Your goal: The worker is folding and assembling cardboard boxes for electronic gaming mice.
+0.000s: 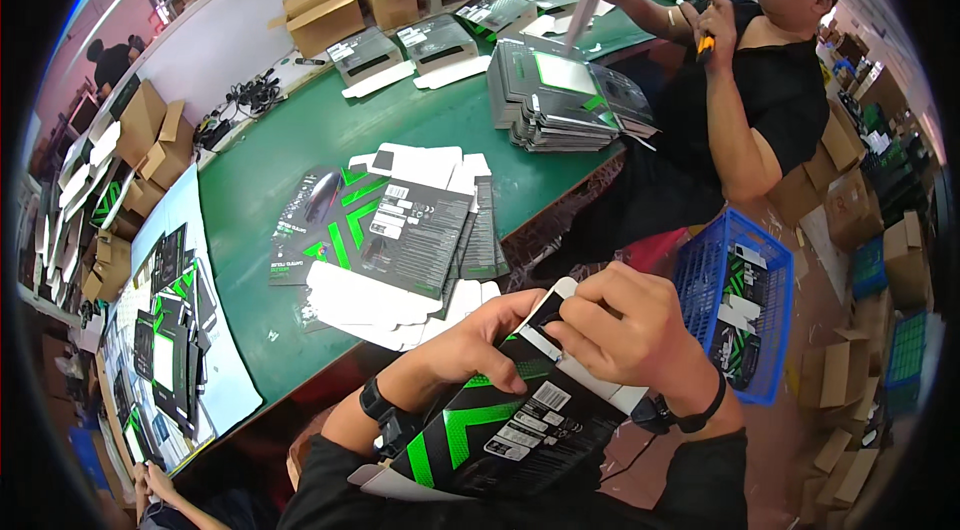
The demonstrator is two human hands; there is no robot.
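Note:
A black carton (520,430) with green chevrons and white inner flaps is held tilted in front of my body, one end toward the far side. My left hand (488,342) grips it near its upper end, thumb on the printed face. My right hand (628,328) is closed with curled fingers at the end flap (548,315); the fingertips are partly hidden. Beyond my hands, a loose pile of flat, unfolded cartons (400,240) of the same print lies on the green table (250,210).
A blue basket (787,300) with cartons stands at right. Across the table a person (760,100) holds an orange-handled tool (706,46) beside stacked flat cartons (555,95). More cartons (170,340) lie on a pale sheet at left, near another person's hands (153,482). Cardboard boxes (322,18) stand behind.

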